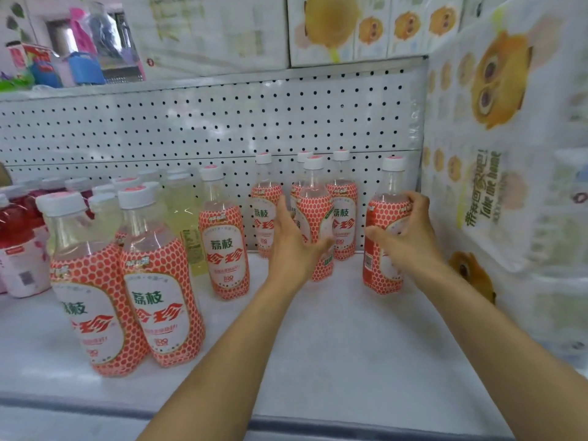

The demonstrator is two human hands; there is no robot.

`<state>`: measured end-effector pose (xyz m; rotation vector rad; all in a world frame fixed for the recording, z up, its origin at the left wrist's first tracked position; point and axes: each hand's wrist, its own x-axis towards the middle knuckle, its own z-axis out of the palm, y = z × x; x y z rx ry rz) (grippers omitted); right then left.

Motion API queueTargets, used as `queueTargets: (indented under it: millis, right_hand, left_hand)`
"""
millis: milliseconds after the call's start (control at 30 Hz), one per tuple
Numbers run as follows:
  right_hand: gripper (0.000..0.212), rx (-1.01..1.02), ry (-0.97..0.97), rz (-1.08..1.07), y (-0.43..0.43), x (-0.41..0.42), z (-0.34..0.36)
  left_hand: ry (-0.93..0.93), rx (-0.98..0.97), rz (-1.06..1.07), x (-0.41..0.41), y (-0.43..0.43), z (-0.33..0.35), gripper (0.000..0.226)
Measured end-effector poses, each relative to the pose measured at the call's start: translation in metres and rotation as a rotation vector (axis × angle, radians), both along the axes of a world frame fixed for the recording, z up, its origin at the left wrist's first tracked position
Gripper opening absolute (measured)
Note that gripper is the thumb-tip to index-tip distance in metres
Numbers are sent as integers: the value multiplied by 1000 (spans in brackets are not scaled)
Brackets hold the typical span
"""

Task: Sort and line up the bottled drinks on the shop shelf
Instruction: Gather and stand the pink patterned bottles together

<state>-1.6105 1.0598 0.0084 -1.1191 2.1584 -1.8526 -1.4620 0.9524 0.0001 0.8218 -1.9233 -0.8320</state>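
Observation:
Several lychee drink bottles with red honeycomb labels and white caps stand on the white shelf [350, 329]. My left hand [291, 246] curls round a middle bottle [315, 214], thumb on its right side. My right hand [405, 233] grips the rightmost bottle [381, 224] at its shoulder. Three more bottles stand behind at the pegboard, one of them [265, 202] left of my left hand. A single bottle [222, 243] stands mid-shelf, and two bottles [127, 288] stand close together at the front left.
Pale yellow drinks [184, 214] and red drinks [16, 224] fill the left back of the shelf. Stacked white cartons [509, 154] wall the right side. A perforated back panel [191, 122] closes the rear. The shelf's front edge [318, 421] runs along the bottom.

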Motion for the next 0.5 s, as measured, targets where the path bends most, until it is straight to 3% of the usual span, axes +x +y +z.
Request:
queueTargets:
  millis: [100,200,333,500]
  right_hand:
    - [95,97,-35,51,4,-7,-5]
    - [105,230,-46,58,8,-8,-13]
    - [98,294,-45,9,1,-9,-18]
    - [85,250,4,-123,-25,-8,-21]
  left_hand:
    - [-59,74,-57,-10,-15,-3,116]
    - [-38,148,-106,-13,-27,-11,89]
    - [-19,158,-169,-9,-37,-15,72]
    - [0,162,-52,0,-41,-17,80]
